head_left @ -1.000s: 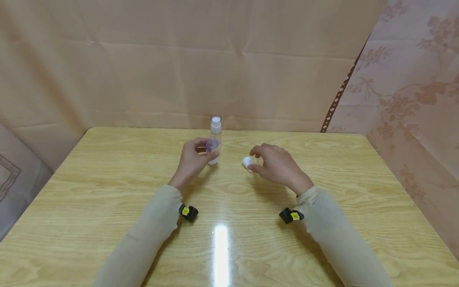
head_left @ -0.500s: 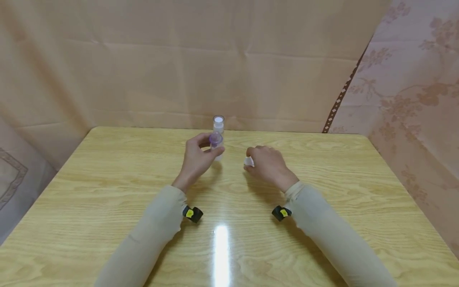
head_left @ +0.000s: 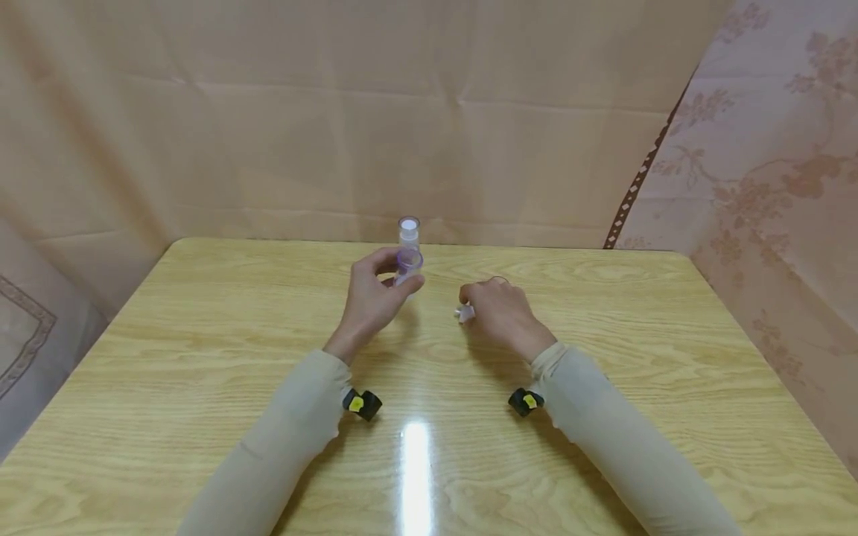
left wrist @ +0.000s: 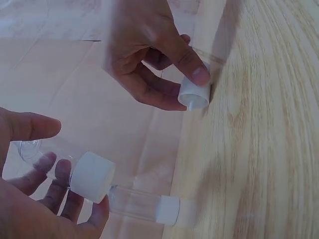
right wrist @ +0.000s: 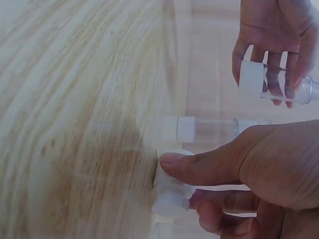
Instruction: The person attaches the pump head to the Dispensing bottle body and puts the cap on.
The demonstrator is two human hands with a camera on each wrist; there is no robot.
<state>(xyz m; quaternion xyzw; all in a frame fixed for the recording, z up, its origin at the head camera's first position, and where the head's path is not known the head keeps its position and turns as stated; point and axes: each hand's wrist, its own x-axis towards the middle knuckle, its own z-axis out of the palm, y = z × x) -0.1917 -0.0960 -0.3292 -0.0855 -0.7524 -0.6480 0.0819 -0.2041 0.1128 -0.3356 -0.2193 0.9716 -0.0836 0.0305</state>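
Note:
My left hand [head_left: 374, 296] grips a small clear bottle [head_left: 410, 262], its mouth up and its white base [left wrist: 92, 177] down, raised over the table. In the head view the bottle's open rim looks purple. Thumb and fingers lie on opposite sides of it. To the right, my right hand [head_left: 501, 309] pinches a white pump head [head_left: 464, 313] low over the table, thumb on its side. The left wrist view shows its hollow collar [left wrist: 195, 94] with a short stem inside. Part of it is hidden by the fingers in the head view.
A second clear bottle [head_left: 409, 229] with a white top stands behind the held one; its white base [left wrist: 168, 210] shows in the left wrist view. The wood-grain table [head_left: 429, 372] ends at a beige curtain [head_left: 302, 149]. A floral cloth [head_left: 771, 223] hangs at the right.
The right hand's fingers have come together on the white pump head and turned it. My left hand has moved a little rightward and up with the bottle. The standing bottle stays put.

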